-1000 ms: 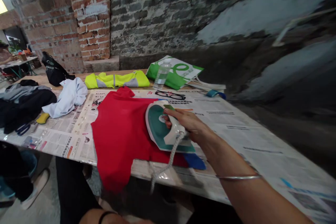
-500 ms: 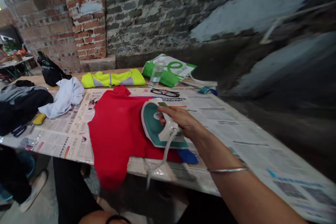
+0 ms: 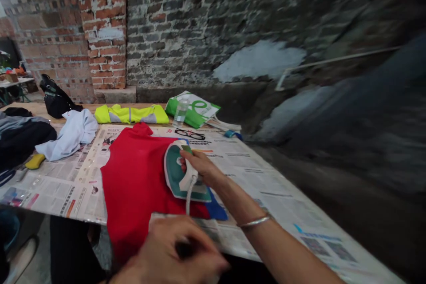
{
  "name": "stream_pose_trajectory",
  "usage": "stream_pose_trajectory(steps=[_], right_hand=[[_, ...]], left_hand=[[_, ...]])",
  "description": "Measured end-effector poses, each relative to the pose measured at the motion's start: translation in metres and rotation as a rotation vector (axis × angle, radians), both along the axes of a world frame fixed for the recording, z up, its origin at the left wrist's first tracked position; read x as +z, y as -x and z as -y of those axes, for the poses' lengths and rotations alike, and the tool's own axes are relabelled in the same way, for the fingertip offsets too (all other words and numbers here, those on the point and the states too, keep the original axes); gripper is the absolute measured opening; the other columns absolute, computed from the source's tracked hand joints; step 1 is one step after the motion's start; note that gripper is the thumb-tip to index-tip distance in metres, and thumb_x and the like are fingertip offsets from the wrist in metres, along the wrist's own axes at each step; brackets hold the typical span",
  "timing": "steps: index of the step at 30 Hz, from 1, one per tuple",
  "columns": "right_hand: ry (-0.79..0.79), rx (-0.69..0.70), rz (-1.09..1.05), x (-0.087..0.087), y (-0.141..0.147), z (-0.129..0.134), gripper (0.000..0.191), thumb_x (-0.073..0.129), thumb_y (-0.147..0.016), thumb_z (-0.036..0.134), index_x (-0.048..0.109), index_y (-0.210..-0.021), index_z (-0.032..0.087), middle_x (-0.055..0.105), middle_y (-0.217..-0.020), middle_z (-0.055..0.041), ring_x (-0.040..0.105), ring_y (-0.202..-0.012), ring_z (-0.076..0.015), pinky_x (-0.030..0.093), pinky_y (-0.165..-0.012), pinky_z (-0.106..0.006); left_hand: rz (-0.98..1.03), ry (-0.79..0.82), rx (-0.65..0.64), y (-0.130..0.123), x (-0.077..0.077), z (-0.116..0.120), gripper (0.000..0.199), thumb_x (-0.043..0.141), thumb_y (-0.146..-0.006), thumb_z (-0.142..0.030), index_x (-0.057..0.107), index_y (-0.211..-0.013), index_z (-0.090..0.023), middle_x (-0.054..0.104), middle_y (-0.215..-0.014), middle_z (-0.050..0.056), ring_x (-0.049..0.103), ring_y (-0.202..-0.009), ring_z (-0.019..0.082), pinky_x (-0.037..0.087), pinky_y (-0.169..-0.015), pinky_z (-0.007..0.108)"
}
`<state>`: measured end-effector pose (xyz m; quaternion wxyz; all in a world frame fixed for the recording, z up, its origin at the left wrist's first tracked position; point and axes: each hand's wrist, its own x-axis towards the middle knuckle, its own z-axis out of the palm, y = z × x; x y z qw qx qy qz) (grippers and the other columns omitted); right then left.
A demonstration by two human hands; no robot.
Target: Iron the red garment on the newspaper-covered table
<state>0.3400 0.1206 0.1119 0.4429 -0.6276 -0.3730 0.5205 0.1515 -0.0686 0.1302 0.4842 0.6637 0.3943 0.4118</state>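
Note:
My right hand (image 3: 199,165) is closed around the handle of a white and teal steam iron (image 3: 172,173). The iron rests on a red garment (image 3: 136,177) with blue trim (image 3: 216,211), and its braided cord (image 3: 189,195) runs down behind my left hand. Blurred and close to the camera, my left hand (image 3: 176,248) is raised in front of the table's near edge. Its fingers curl towards the thumb in a pinch; whether anything is between them is hidden. The garment's lower left part hangs over the edge.
Newspaper under clear plastic covers the table (image 3: 266,195). Behind the garment lie black glasses (image 3: 189,134), a clear bottle (image 3: 180,113), a green and white bag (image 3: 196,111) and folded yellow clothing (image 3: 133,114). White cloth (image 3: 71,135), dark clothes (image 3: 23,142) and a yellow sponge (image 3: 35,161) lie left.
My left hand has come up into the foreground at the bottom. The view has swung, moving the scene left and lower in the picture. The iron stays on the garment's right part.

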Motion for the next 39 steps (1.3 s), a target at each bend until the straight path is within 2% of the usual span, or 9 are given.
stream_pose_trajectory(steps=[5,9,13,16,21,25,30,34,39], right_hand=[[-0.012,0.127,-0.031,0.001,0.006,-0.002,0.032,0.078,-0.092,0.027,0.053,-0.072,0.021,0.057,-0.053,0.0058,0.052,-0.039,-0.0091,0.045,-0.039,-0.019],[-0.017,0.166,0.02,0.01,0.012,-0.021,0.034,0.075,-0.094,0.024,0.053,-0.068,0.021,0.055,-0.05,0.0061,0.05,-0.039,-0.0088,0.044,-0.039,-0.019],[-0.037,0.103,0.063,0.011,0.024,-0.043,0.037,0.07,-0.097,0.024,0.05,-0.066,0.022,0.053,-0.047,0.0063,0.05,-0.039,-0.0089,0.043,-0.04,-0.018],[-0.026,0.141,0.103,0.007,0.021,-0.051,0.037,0.071,-0.097,0.028,0.051,-0.066,0.022,0.053,-0.045,0.0058,0.051,-0.039,-0.0099,0.045,-0.041,-0.019],[-0.037,0.093,0.196,0.0,-0.002,-0.047,0.037,0.067,-0.098,0.029,0.052,-0.065,0.022,0.055,-0.044,0.004,0.053,-0.04,-0.0115,0.046,-0.042,-0.019],[-0.033,0.025,0.29,0.001,-0.014,-0.033,0.042,0.063,-0.101,0.029,0.051,-0.061,0.022,0.056,-0.044,0.0014,0.053,-0.04,-0.0119,0.043,-0.041,-0.019],[-0.068,0.34,0.082,0.008,-0.023,-0.013,0.042,0.083,-0.085,0.045,0.052,-0.068,0.02,0.051,-0.05,0.0083,0.047,-0.04,-0.0078,0.042,-0.041,-0.018],[-0.064,0.608,-0.007,0.011,-0.019,-0.007,0.047,0.09,-0.074,0.052,0.058,-0.077,0.019,0.051,-0.055,0.0106,0.045,-0.041,-0.0059,0.04,-0.041,-0.017],[-0.058,0.301,0.119,0.001,0.008,-0.029,0.036,0.069,-0.098,0.037,0.054,-0.071,0.019,0.054,-0.051,0.0059,0.048,-0.041,-0.0079,0.041,-0.043,-0.018]], left_hand=[[-0.395,-0.244,0.323,0.052,-0.053,-0.095,0.012,0.061,-0.092,-0.03,0.065,-0.084,-0.023,0.074,-0.093,0.006,0.07,-0.089,0.021,0.056,-0.087,0.037],[-0.953,-0.279,0.188,0.073,-0.075,-0.178,0.032,0.051,-0.099,-0.027,0.065,-0.126,-0.019,0.062,-0.151,0.014,0.057,-0.141,0.024,0.044,-0.119,0.039],[-1.062,-0.238,0.17,0.079,-0.079,-0.248,0.049,0.044,-0.103,-0.034,0.054,-0.149,-0.018,0.051,-0.163,0.014,0.042,-0.154,0.027,0.032,-0.128,0.049],[-1.131,-0.201,0.213,0.093,-0.088,-0.277,0.056,0.042,-0.104,-0.046,0.051,-0.154,-0.022,0.044,-0.168,0.011,0.034,-0.159,0.031,0.027,-0.13,0.053],[-1.212,-0.183,0.312,0.115,-0.105,-0.287,0.071,0.03,-0.104,-0.055,0.04,-0.162,-0.016,0.031,-0.174,0.014,0.023,-0.163,0.031,0.016,-0.133,0.05],[-1.244,-0.19,0.37,0.115,-0.103,-0.276,0.072,0.031,-0.104,-0.052,0.038,-0.162,-0.009,0.032,-0.171,0.021,0.025,-0.162,0.036,0.019,-0.131,0.059],[-1.251,-0.247,0.374,0.115,-0.1,-0.237,0.063,0.038,-0.102,-0.038,0.049,-0.156,-0.007,0.038,-0.168,0.023,0.03,-0.16,0.039,0.022,-0.13,0.06],[-1.206,-0.322,0.23,0.124,-0.112,-0.206,0.067,0.042,-0.103,-0.055,0.049,-0.158,-0.017,0.037,-0.171,0.014,0.029,-0.161,0.034,0.025,-0.131,0.053],[-1.183,-0.374,0.239,0.13,-0.122,-0.195,0.078,0.037,-0.102,-0.067,0.044,-0.16,-0.016,0.033,-0.172,0.016,0.027,-0.162,0.034,0.025,-0.131,0.054]])
